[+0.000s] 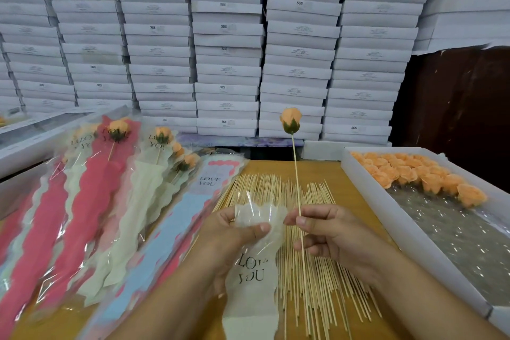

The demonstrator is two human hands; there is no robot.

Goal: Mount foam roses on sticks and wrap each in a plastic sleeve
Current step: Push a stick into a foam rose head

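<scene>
- I see my right hand (325, 232) pinching a thin stick (299, 212) between thumb and fingers, holding it nearly upright above the table's near edge.
- An orange foam rose (290, 120) with a green base sits on the stick's top end, in front of the stacked white boxes (226, 36).
- My left hand (234, 232) grips a clear plastic sleeve (252, 270) near its top, thumb pressed on the front; the sleeve has a white scalloped panel printed "LOVE YOU" and hangs toward the near edge.
- Sleeve and stick are just beside each other; I cannot tell whether they touch.
- A pile of bare sticks (311, 279) lies on the wooden table (350, 182), at its middle, under both hands.
- Along the table's right edge stands a white tray (386, 201); loose orange roses (414, 174) fill its far end, and the near end shows a shiny clear liner.
- Along the left edge lie wrapped roses (118, 130) in red and cream sleeves, overlapping one another.
- Between them and the stick pile lies a stack of flat unused sleeves (176, 218) with blue and pink panels.
</scene>
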